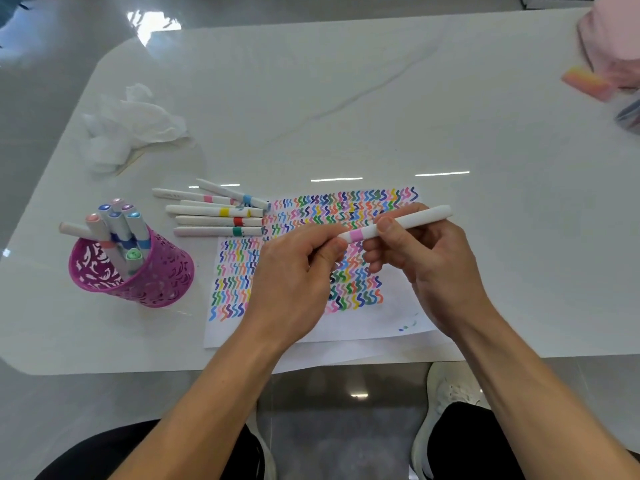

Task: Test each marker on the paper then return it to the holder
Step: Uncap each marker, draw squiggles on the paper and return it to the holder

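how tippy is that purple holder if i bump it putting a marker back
Likely light: the holder has a cut-out wall. Probably top-heavy too, since its markers stick out well above the rim and lean to one side. A sideways bump might tip it; a gentle drop straight in should be fine.

Single wide-angle view from the person's head, facing forward and steeply down, close above the near edge of the white bench (381, 109).
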